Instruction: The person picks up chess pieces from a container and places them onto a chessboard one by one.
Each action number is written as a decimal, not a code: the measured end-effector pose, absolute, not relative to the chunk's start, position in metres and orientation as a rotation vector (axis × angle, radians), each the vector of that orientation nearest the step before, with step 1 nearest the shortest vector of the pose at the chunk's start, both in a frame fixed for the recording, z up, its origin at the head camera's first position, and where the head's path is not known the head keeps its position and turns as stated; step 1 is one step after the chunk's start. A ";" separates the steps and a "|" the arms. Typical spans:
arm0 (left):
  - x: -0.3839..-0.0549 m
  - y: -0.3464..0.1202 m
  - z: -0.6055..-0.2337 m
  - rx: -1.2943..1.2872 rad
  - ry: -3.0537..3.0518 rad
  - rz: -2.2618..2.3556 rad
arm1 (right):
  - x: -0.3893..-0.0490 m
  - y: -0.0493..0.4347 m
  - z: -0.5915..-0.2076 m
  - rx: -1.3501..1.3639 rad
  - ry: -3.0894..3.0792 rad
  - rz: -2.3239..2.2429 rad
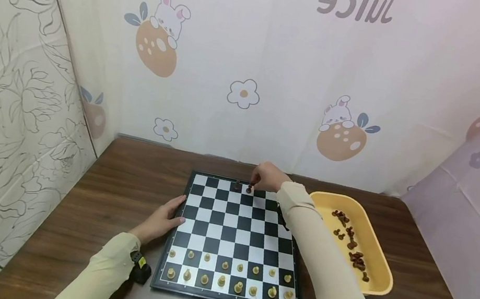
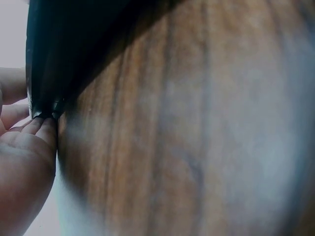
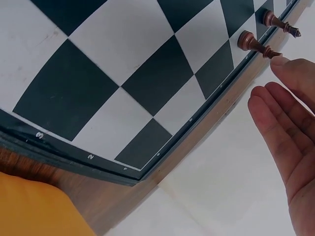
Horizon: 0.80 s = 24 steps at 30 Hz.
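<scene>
A black-and-white chessboard (image 1: 230, 219) lies on the wooden table. My left hand (image 1: 159, 221) holds its left edge; in the left wrist view the fingers (image 2: 42, 129) meet the dark side of the board. At the far row, my right hand (image 1: 270, 177) pinches the top of a brown chess piece (image 3: 252, 43), whose base is on a square. The thumb (image 3: 290, 69) covers its tip, and several fingers hang apart below. Beside it stands another brown chess piece (image 3: 275, 20) with a pointed top. Cream-coloured pieces (image 1: 221, 281) fill the two near rows.
Right of the board is a yellow tray (image 1: 383, 271) with several brown chess pieces (image 1: 357, 260) lying in it. My right forearm (image 1: 323, 248) reaches across between board and tray. A patterned curtain (image 1: 255, 57) hangs behind the table (image 1: 77, 212).
</scene>
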<state>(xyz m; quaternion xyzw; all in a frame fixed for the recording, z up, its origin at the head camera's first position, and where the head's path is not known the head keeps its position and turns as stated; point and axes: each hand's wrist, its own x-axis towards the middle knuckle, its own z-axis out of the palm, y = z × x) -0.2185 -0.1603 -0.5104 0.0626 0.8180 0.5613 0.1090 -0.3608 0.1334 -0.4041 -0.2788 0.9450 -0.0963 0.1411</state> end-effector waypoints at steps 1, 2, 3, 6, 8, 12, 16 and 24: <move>-0.219 -0.160 -0.510 0.190 2.407 1.649 | -0.360 0.135 -0.404 -0.805 2.732 -0.272; -0.219 -0.160 -0.511 0.190 2.404 1.648 | -0.360 0.136 -0.403 -0.806 2.738 -0.262; -0.219 -0.160 -0.511 0.193 2.403 1.649 | -0.359 0.137 -0.402 -0.802 2.743 -0.259; -0.220 -0.160 -0.511 0.196 2.398 1.645 | -0.357 0.142 -0.400 -0.785 2.750 -0.253; -0.220 -0.160 -0.511 0.204 2.395 1.651 | -0.356 0.146 -0.399 -0.771 2.757 -0.246; -0.220 -0.161 -0.510 0.218 2.399 1.653 | -0.354 0.155 -0.395 -0.768 2.766 -0.242; -0.219 -0.160 -0.508 0.219 2.403 1.637 | -0.349 0.166 -0.384 -0.752 2.773 -0.258; -0.220 -0.160 -0.510 0.226 2.382 1.640 | -0.336 0.204 -0.361 -0.741 2.800 -0.291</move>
